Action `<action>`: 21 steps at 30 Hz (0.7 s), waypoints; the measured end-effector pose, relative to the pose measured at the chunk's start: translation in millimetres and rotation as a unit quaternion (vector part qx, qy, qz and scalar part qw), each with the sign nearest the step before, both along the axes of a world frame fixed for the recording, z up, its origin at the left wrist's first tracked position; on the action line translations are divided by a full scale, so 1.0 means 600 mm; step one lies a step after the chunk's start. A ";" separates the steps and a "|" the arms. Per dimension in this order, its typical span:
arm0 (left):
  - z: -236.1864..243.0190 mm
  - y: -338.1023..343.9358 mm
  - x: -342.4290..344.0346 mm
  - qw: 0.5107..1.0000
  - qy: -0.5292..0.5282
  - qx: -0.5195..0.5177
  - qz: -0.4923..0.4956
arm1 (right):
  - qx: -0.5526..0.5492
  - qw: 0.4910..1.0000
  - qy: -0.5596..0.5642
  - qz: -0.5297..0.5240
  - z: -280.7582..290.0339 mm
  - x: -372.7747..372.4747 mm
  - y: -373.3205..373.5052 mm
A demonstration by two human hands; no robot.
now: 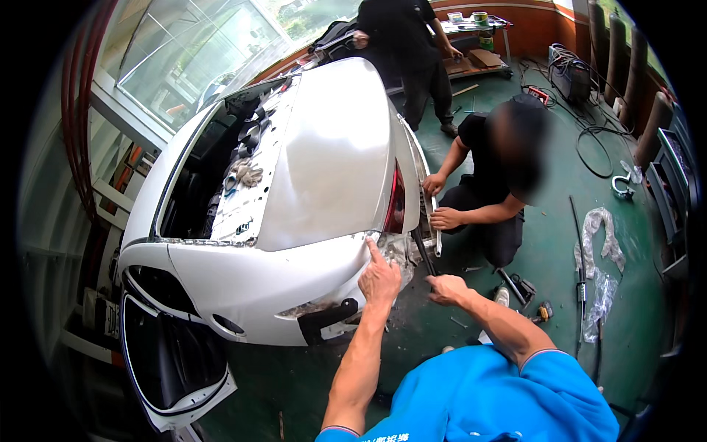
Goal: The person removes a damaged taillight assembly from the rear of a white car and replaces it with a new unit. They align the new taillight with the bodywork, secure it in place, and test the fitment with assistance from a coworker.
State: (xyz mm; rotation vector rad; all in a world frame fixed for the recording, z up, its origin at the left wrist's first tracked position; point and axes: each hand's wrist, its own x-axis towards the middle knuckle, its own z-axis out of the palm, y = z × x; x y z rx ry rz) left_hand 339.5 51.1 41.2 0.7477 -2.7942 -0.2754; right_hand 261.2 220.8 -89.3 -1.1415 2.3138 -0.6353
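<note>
A white car body (317, 162) fills the centre, with a red tail lamp (395, 195). My left hand (379, 280) has its index finger stretched to the bare, damaged metal (368, 243) below the lamp at the rear corner, its other fingers curled and holding nothing visible. My right hand (444, 289) is closed on a long dark bar (424, 250), which reaches up beside that corner. A kneeling co-worker (490, 177) grips a pale bumper-like panel (434, 233) at the car's rear with two hands.
Another person (409, 51) stands beyond the car near a trolley (490, 71). A detached door (173, 368) is at lower left. Tools (519, 287), a drill (541, 313), long rods (580, 295), plastic wrap (600, 309), cables (589, 155) and gas cylinders (618, 59) are on the right.
</note>
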 end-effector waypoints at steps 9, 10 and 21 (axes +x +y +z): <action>0.007 0.027 -0.045 0.996 0.012 0.081 0.033 | 0.123 0.867 -0.156 -0.457 -0.345 0.083 0.503; -0.005 0.011 -0.006 0.994 0.001 0.081 0.072 | 0.116 0.845 -0.231 -0.469 -0.265 0.128 0.480; -0.013 0.020 -0.021 0.989 0.041 0.129 0.064 | 0.067 0.834 -0.235 -0.495 -0.313 0.230 0.553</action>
